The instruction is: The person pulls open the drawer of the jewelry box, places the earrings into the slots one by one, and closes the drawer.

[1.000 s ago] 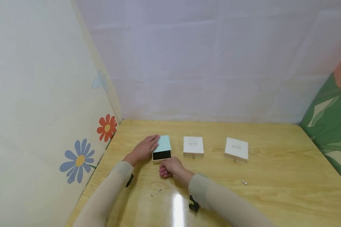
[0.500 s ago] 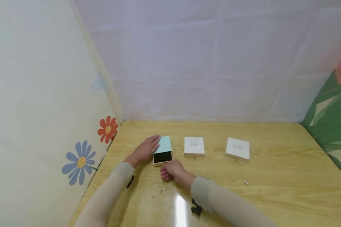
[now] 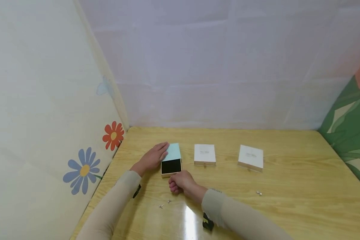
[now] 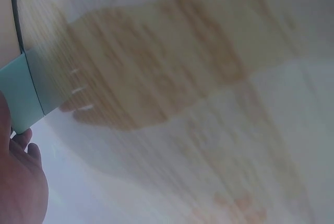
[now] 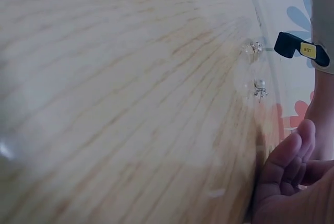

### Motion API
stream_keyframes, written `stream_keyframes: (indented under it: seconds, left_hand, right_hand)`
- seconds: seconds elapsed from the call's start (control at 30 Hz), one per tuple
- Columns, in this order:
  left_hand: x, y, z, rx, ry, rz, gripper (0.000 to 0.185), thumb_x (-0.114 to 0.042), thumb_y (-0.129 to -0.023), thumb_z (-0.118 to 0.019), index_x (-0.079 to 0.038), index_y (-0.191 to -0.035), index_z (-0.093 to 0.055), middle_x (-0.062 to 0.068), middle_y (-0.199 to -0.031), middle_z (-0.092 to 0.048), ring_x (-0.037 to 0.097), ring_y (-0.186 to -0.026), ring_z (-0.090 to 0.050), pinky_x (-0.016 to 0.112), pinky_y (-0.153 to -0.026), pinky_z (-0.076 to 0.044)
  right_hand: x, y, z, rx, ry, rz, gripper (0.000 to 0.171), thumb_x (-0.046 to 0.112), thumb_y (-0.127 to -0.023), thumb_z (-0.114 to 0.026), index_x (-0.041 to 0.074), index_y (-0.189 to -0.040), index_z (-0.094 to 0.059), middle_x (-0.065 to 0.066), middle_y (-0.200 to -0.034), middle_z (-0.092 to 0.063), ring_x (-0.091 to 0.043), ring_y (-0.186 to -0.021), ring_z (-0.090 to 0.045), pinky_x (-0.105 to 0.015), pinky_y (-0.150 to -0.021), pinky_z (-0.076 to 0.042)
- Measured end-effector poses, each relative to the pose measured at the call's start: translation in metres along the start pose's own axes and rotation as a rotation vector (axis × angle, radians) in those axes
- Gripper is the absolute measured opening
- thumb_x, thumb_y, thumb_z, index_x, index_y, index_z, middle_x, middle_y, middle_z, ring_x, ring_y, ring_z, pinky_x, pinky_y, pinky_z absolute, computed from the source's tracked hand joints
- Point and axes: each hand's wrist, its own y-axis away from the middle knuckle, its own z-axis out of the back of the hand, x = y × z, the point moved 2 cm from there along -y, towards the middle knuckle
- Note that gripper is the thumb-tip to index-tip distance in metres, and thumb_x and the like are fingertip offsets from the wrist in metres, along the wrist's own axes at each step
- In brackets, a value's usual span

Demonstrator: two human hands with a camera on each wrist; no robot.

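1. The mint-green box (image 3: pixel 171 156) lies at the left of a row of three boxes on the wooden table (image 3: pixel 288 203), its black-lined drawer (image 3: pixel 171 166) slid out toward the person.
2. Compared with a second ago, more of that black interior shows: the drawer has come further out of the sleeve, while the sleeve itself has hardly shifted.
3. The left hand (image 3: pixel 152 158) rests on the sleeve's left side with fingers nearly straight, pressing it in place; the left wrist view shows only a mint edge (image 4: pixel 21 96) beside the hand.
4. The right hand (image 3: pixel 180 181) sits at the drawer's near edge, fingers curled inward. It seems to pinch the drawer front or a pull tab, but the contact is hidden, so I cannot tell for sure.
5. As a judgement, the drawer is about half open and its lining is now exposed.
6. Two white boxes, one in the middle (image 3: pixel 204 154) and one to the right (image 3: pixel 250 158), stay shut and untouched.
7. Small metal earrings (image 3: pixel 165 203) lie on the table near the right forearm, also seen in the right wrist view (image 5: pixel 255 67); another small piece (image 3: pixel 259 193) lies well apart to the right.
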Motion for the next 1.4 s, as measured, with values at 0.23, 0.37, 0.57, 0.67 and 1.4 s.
stream_keyframes:
  seconds: [0.23,0.37,0.57,0.67,1.4]
  left_hand:
    - [0.0010,-0.0006,-0.0003,-0.012,-0.012,-0.007,0.057,-0.035,-0.112,-0.032,-0.007,-0.161,-0.025,0.013,-0.166,-0.027,0.032,-0.153,-0.024,0.046,-0.126,-0.020]
    - [0.0012,-0.0010,-0.0011,-0.018,0.007,-0.017,0.056,-0.034,-0.112,-0.032,-0.005,-0.160,-0.026,0.015,-0.166,-0.027,0.033,-0.153,-0.025,0.048,-0.126,-0.020]
    - [0.0040,-0.0017,-0.0043,-0.027,-0.008,-0.017,0.056,-0.035,-0.113,-0.031,-0.005,-0.160,-0.026,0.015,-0.165,-0.028,0.034,-0.152,-0.025,0.048,-0.125,-0.021]
    - [0.0035,-0.0009,-0.0036,-0.014,-0.008,-0.009,0.056,-0.034,-0.113,-0.031,-0.006,-0.161,-0.025,0.014,-0.166,-0.027,0.032,-0.153,-0.025,0.047,-0.126,-0.021]
    - [-0.0025,-0.0017,0.0010,-0.032,-0.010,-0.033,0.055,-0.030,-0.112,-0.034,-0.003,-0.159,-0.028,0.017,-0.164,-0.029,0.034,-0.152,-0.026,0.048,-0.125,-0.021]
  right_hand:
    - [0.0008,0.0030,-0.0010,0.006,-0.002,0.001,0.021,-0.001,-0.092,-0.054,-0.008,-0.087,-0.073,0.000,-0.056,-0.061,-0.005,-0.044,-0.057,-0.016,-0.042,-0.049]
    - [0.0013,0.0038,-0.0004,0.004,0.002,0.004,0.021,0.000,-0.093,-0.054,-0.008,-0.087,-0.073,0.000,-0.057,-0.061,-0.004,-0.044,-0.057,-0.017,-0.042,-0.050]
    - [0.0019,0.0045,0.0010,0.013,0.011,0.006,0.022,0.001,-0.094,-0.054,-0.008,-0.088,-0.073,0.000,-0.058,-0.062,-0.005,-0.045,-0.057,-0.018,-0.044,-0.051]
    - [0.0013,0.0055,0.0012,0.015,0.016,0.008,0.022,0.002,-0.096,-0.055,-0.007,-0.088,-0.073,-0.001,-0.059,-0.063,-0.006,-0.046,-0.058,-0.019,-0.045,-0.052]
    - [-0.0002,0.0052,0.0017,0.014,0.014,0.032,0.020,0.001,-0.093,-0.056,-0.005,-0.085,-0.073,-0.001,-0.059,-0.062,-0.005,-0.046,-0.058,-0.018,-0.044,-0.051]
